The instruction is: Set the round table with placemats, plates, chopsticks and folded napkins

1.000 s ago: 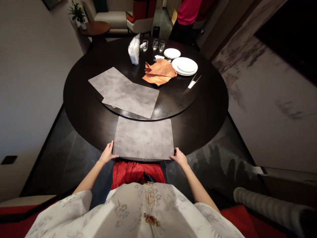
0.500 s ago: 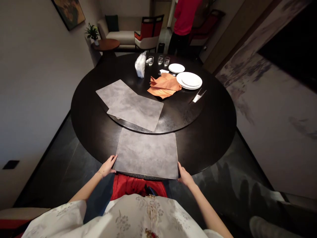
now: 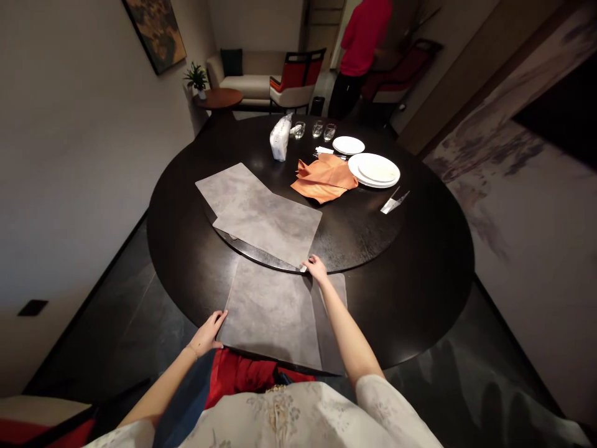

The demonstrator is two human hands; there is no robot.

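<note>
A grey placemat [image 3: 275,308] lies at the near edge of the round dark table [image 3: 420,274]. My left hand [image 3: 208,334] rests on its near left corner, fingers stretched flat. My right hand [image 3: 316,269] reaches across it to the near corner of another grey placemat [image 3: 268,221] on the inner turntable, fingers pinched at that corner. A third grey placemat [image 3: 226,183] lies partly under that one.
On the far side of the turntable lie an orange napkin [image 3: 326,179], stacked white plates [image 3: 375,170], a small plate [image 3: 348,145], three glasses [image 3: 317,129], a white tissue pack [image 3: 280,138] and cutlery [image 3: 394,202]. A person in red [image 3: 361,50] stands beyond.
My right hand left the near mat's right corner and reached forward to the corner of the mat on the turntable. The view tilted up and shifted.
</note>
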